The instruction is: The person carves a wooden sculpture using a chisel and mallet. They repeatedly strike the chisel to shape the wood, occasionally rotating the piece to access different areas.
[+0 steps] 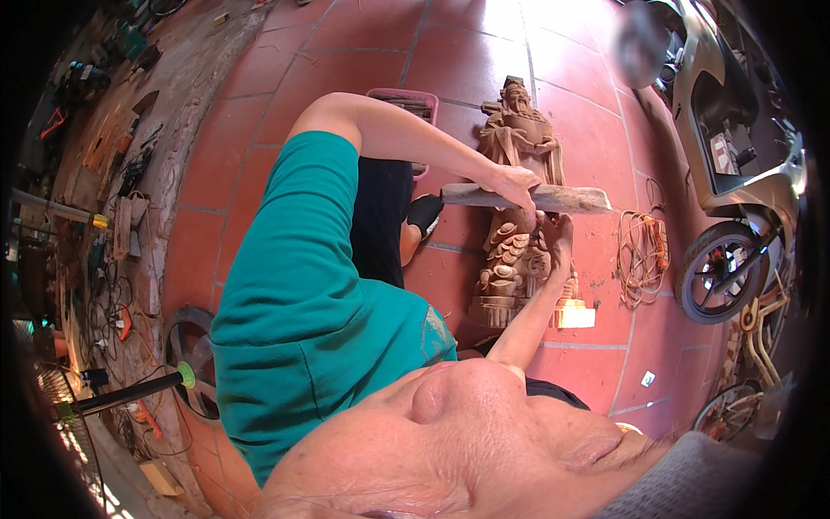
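A carved wooden statue (519, 143) of a robed figure lies on the red tiled floor in front of me, its head at the far end and its base nearest me. My left hand (514, 186) reaches in from the left and is closed on a long, rough wooden club (571, 200), which lies crosswise above the middle of the statue. Just below the club, my right hand (556, 238) is closed, its fingers bent against the carving. What the right hand holds, if anything, is hidden by the fingers and the club.
A pink basket (435, 108) of thin tools stands beyond my left arm. A coiled orange cord (642, 259) lies right of the statue, near a parked motorbike (724, 270). Tools, wires and wood scraps (125, 225) clutter the left side, beside a fan (59, 394).
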The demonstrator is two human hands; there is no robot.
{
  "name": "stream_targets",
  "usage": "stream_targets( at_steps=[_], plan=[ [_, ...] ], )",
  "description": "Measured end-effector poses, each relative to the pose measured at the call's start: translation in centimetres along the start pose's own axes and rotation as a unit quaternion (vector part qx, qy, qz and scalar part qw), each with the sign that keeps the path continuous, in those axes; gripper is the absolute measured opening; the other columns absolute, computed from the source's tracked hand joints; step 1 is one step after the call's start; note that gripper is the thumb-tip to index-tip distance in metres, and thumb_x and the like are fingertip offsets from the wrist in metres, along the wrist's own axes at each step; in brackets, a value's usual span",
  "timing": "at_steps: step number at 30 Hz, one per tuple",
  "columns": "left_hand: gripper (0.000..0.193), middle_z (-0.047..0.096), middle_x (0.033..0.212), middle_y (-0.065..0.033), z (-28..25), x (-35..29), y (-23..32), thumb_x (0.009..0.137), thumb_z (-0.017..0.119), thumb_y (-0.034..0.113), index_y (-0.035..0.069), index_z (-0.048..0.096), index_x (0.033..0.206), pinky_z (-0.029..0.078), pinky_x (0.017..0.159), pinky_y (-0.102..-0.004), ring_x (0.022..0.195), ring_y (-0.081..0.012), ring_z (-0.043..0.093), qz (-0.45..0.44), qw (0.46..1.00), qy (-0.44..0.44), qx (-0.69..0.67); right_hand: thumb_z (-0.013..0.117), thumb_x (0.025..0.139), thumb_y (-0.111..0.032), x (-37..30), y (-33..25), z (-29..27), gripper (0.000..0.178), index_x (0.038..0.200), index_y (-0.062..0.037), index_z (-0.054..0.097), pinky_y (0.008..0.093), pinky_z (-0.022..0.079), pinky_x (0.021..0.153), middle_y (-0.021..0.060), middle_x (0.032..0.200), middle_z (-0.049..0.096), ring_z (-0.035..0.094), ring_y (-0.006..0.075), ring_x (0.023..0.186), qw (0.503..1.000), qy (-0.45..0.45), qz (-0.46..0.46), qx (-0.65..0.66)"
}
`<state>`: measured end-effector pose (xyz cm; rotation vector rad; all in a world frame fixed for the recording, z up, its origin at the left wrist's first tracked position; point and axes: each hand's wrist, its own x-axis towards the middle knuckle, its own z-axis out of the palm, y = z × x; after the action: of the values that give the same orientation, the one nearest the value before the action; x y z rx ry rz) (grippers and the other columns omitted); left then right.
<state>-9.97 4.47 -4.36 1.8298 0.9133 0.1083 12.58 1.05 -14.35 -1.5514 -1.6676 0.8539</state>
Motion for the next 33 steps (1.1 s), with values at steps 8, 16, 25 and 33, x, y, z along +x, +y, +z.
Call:
stream_targets(
  at_steps=[8,16,25,33],
  plan=[
    [0.053,0.067,0.082,-0.0047,0.2,-0.1,0.0,0.073,0.079,0.031,0.008,0.065,0.119,0.051,0.054,-0.0305,0.063,-0.0133,0.061,-0.008,1.000,0.015,-0.012,0.076,0.086,-0.024,-0.6,-2.0,-0.3,0.032,0.093,0.0069,0.070,0.0312,0.042,0.056,0.0037,0.076,0.065,0.052,0.0090,0.066,0.999,-0.009,0.003,0.044],
    [0.055,0.067,0.082,-0.0069,0.0,-0.3,0.1,0.073,0.079,0.032,0.005,0.064,0.118,0.051,0.055,-0.0317,0.063,-0.0148,0.063,0.005,1.000,0.007,-0.007,0.076,0.086,-0.025,-0.6,-1.4,-0.3,0.032,0.088,0.0064,0.069,0.0314,0.041,0.056,0.0010,0.071,0.061,0.049,0.0087,0.064,1.000,-0.002,0.005,0.028],
    [0.057,0.068,0.084,-0.0097,0.3,0.1,-0.7,0.072,0.080,0.034,0.002,0.062,0.116,0.053,0.056,-0.0329,0.066,-0.0169,0.066,0.016,1.000,0.019,-0.005,0.075,0.088,-0.021,0.4,0.5,0.2,0.027,0.085,0.0048,0.068,0.0307,0.037,0.051,-0.0021,0.066,0.055,0.046,0.0068,0.061,1.000,-0.009,-0.011,-0.013],
    [0.059,0.071,0.092,-0.0082,0.3,0.2,-0.6,0.071,0.081,0.035,0.007,0.065,0.121,0.053,0.065,-0.0336,0.074,-0.0174,0.067,-0.006,1.000,0.017,-0.005,0.075,0.087,-0.021,0.0,0.1,0.0,0.027,0.088,0.0050,0.068,0.0314,0.042,0.054,0.0013,0.071,0.063,0.053,0.0095,0.063,0.996,-0.035,0.072,0.026]
  ],
)
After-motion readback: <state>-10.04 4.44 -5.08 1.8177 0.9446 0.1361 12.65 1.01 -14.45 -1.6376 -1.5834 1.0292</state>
